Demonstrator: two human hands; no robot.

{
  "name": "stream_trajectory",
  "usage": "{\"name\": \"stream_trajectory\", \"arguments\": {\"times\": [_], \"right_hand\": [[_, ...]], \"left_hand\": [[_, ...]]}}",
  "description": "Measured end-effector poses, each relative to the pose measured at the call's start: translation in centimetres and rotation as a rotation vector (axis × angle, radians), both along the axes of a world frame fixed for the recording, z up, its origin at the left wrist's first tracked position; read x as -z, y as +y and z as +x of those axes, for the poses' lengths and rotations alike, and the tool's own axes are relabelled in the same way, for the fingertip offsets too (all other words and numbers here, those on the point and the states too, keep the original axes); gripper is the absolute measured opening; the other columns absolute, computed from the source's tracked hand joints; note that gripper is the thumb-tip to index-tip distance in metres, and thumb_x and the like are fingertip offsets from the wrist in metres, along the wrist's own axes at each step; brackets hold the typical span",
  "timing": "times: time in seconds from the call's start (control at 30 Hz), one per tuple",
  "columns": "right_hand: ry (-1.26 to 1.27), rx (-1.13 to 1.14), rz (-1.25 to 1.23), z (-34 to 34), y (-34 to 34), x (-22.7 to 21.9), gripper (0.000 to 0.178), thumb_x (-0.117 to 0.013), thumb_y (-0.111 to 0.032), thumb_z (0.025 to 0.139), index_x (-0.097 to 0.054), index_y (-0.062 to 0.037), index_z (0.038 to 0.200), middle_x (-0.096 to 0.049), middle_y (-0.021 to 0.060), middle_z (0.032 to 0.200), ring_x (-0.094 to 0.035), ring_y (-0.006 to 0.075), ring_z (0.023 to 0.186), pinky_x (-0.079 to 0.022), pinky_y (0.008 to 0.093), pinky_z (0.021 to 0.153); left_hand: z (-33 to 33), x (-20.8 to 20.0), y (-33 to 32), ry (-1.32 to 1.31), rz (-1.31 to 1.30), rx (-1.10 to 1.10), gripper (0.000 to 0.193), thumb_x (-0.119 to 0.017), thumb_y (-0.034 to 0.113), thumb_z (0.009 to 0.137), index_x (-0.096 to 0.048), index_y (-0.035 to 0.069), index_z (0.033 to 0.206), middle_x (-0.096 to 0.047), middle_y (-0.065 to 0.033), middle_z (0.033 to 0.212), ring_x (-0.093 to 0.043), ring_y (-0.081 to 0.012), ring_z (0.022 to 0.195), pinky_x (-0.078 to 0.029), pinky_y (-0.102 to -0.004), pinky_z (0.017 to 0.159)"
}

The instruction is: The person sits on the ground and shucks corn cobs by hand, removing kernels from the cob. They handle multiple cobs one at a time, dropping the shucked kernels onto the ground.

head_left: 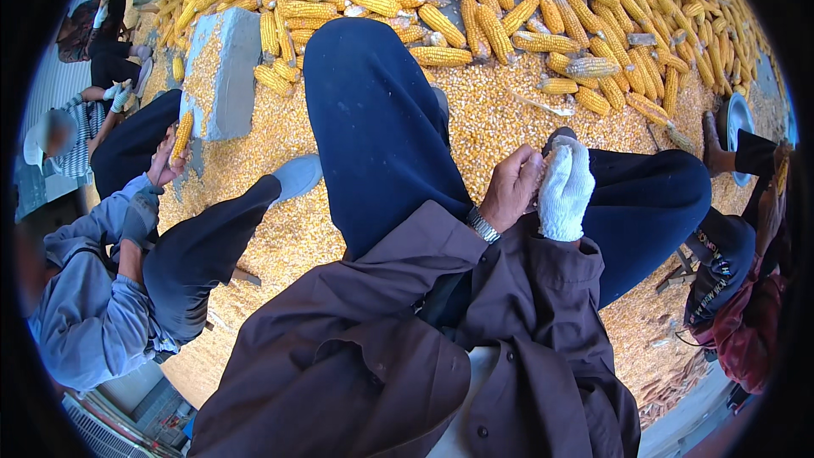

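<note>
My left hand (511,190), bare with a metal watch (483,226) on its wrist, is closed in front of my lap. Right beside it is my right hand (565,191), in a white knitted glove, its fingers curled in toward the left hand. Whatever the two hands hold between them is hidden by the fingers and glove. Below and ahead of them loose yellow corn kernels (492,110) cover the ground. A large heap of husked corn cobs (500,17) lies beyond my knees.
A grey block (233,76) with kernels on it stands left of my knee. At left a person in a blue shirt (102,246) holds a corn cob (181,136); more people sit farther back. On the right are another person (721,280) and a metal basin (739,123).
</note>
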State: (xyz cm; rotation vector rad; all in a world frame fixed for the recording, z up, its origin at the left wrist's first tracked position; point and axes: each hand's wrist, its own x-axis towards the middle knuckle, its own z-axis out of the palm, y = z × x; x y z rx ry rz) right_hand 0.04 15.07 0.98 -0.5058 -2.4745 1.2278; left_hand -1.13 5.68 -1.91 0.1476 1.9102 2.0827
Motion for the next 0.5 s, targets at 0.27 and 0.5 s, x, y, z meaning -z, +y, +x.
{"name": "stream_trajectory", "arguments": {"times": [0.27,0.5], "right_hand": [[0.052,-0.028,-0.071,0.2,-0.4,-0.1,0.04,-0.054,-0.012,0.087,-0.046,-0.0012,0.125,-0.063,0.0205,0.097,-0.065,0.0246,0.086,-0.049,0.0315,0.075],[-0.098,0.007,0.005,0.3,-1.6,-0.4,0.052,-0.061,-0.021,0.083,-0.041,-0.0017,0.127,-0.062,0.024,0.083,-0.064,0.0345,0.075,-0.05,0.0372,0.063]], "left_hand": [[-0.7,-0.8,-0.2,-0.649,0.447,-0.013,0.035,-0.038,0.04,0.095,-0.051,0.008,0.092,-0.049,0.0027,0.062,-0.042,-0.0046,0.041,-0.028,-0.0188,0.033],[-0.2,0.1,-0.1,-0.092,0.012,-0.023,0.033,-0.033,0.033,0.098,-0.047,0.005,0.087,-0.044,0.0029,0.071,-0.043,-0.0041,0.067,-0.037,-0.0202,0.062]]}}
